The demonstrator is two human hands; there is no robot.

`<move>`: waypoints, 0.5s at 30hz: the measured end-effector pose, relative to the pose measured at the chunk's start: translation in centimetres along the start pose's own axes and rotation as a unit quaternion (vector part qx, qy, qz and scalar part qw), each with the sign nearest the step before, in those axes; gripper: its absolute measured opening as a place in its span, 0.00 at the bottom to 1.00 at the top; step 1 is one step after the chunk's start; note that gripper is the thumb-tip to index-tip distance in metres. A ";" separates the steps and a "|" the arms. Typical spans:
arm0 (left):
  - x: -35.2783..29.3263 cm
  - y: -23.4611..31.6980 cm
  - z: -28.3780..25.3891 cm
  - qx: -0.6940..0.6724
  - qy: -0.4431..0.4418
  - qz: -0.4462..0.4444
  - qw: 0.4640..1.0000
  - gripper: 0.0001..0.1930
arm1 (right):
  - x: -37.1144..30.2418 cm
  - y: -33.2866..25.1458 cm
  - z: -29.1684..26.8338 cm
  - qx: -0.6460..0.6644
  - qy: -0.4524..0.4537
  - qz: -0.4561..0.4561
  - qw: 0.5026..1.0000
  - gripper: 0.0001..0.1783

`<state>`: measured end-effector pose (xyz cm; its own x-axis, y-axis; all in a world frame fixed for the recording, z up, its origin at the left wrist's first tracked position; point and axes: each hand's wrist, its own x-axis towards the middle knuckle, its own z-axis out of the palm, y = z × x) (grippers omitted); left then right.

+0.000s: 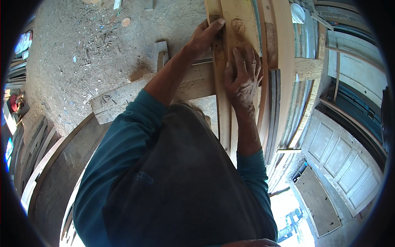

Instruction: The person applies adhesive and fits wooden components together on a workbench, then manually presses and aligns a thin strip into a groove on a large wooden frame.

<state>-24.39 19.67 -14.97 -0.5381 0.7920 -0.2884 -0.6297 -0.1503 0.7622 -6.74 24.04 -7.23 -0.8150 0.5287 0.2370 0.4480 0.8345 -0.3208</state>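
A long narrow wooden plank (223, 111) runs away from me beside a wider pale board (240, 10). My left hand (204, 39) grips the narrow plank's left edge, thumb on top and the other fingers partly hidden at its side. On the wider board rests my right hand (243, 78), palm down with its fingers stretched forward. Just ahead of those fingers lies a small patch of brown sawdust (238, 28). Both boards lie across a rough wooden crosspiece (197, 80).
More long boards (288, 82) lie to the right, one dark strip (273, 111) among them. A white container (297, 13) stands at the far right. Panelled doors (343, 154) lean beyond. Wood scraps (98, 47) litter the floor at left, near a curved-looking plank (61, 168).
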 end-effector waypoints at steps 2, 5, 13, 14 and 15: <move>0.0 -0.1 0.0 -0.006 0.003 0.008 1.000 0.26 | -0.1 0.0 0.1 0.001 0.001 0.002 1.000 0.23; 0.1 -0.3 -0.3 0.012 0.006 0.001 1.000 0.27 | -0.1 -0.1 0.1 0.005 0.003 0.009 1.000 0.23; 0.1 -0.6 -0.8 0.012 -0.016 -0.002 1.000 0.29 | 0.3 -0.6 -0.1 0.034 0.011 0.046 0.998 0.24; 0.2 -0.2 -0.6 0.017 -0.015 -0.001 1.000 0.29 | 0.3 -0.4 0.0 0.036 0.017 0.038 0.998 0.23; 0.1 0.0 -0.2 0.009 -0.012 0.003 1.000 0.30 | 0.1 -0.2 0.3 0.039 0.022 0.029 0.999 0.22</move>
<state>-24.54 19.58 -15.11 -0.5278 0.8051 -0.2706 -0.6161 -0.1435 0.7745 -7.06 23.92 -7.45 -0.7703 0.5839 0.2562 0.4625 0.7882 -0.4059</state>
